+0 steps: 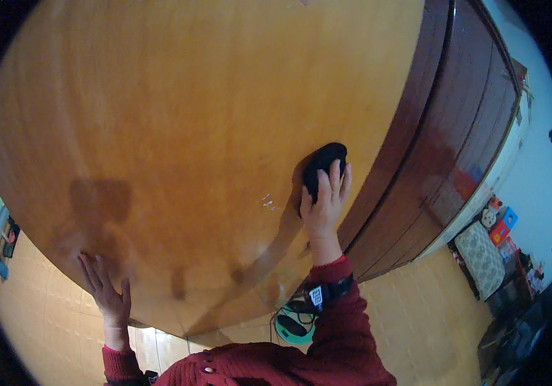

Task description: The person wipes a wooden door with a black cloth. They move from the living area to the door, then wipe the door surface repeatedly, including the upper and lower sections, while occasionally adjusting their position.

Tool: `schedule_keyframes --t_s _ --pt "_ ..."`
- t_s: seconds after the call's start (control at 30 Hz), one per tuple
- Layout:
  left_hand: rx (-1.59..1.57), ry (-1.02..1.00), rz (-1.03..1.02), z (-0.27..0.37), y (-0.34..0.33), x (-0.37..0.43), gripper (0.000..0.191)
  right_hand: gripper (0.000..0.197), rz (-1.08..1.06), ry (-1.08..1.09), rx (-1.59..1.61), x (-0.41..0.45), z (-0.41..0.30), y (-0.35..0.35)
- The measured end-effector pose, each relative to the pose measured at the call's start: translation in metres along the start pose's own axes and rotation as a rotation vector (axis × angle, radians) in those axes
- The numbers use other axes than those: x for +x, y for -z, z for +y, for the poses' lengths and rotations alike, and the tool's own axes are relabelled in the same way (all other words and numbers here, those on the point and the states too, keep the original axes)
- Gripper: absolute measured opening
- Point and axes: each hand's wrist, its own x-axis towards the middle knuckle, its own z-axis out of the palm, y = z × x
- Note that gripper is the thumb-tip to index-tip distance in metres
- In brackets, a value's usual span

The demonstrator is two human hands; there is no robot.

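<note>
A wide, glossy brown wooden panel (218, 106) fills most of the view. My right hand (326, 205) presses a bunched black cloth (322, 166) against it, near its right side. The fingers lie over the cloth and hide part of it. Lower left, my left hand (108, 294) has its fingers apart and holds nothing. Its fingertips are at the panel's surface, over a dark reflection. Small white marks (269, 202) show on the panel left of the cloth.
Dark red-brown boards (430, 159) border the panel on the right. Below, a round green object (295, 325) with a dark cable lies on the tiled floor (420, 318). A patterned cushion (481, 260) and colourful boxes (503, 227) are at the far right.
</note>
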Motion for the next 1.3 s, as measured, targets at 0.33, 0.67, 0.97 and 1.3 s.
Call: schedule_keyframes --t_s 0.33,0.67,0.97,1.3 --pt "0.018 -0.013 0.02 -0.007 -0.007 -0.008 0.071 0.041 0.44 -0.052 -0.136 0.209 0.1 -0.007" --pt "-0.04 0.024 0.031 0.0 -0.006 -0.001 0.075 0.043 0.37 -0.256 0.022 0.12 0.076 -0.007" --pt "0.008 -0.019 0.087 0.002 -0.009 0.0 0.071 0.049 0.214 -0.675 0.134 -0.075 0.011 -0.004" --pt "-0.03 0.01 0.078 0.002 -0.013 -0.001 0.075 0.042 0.335 -0.515 0.251 0.032 0.015 -0.009"
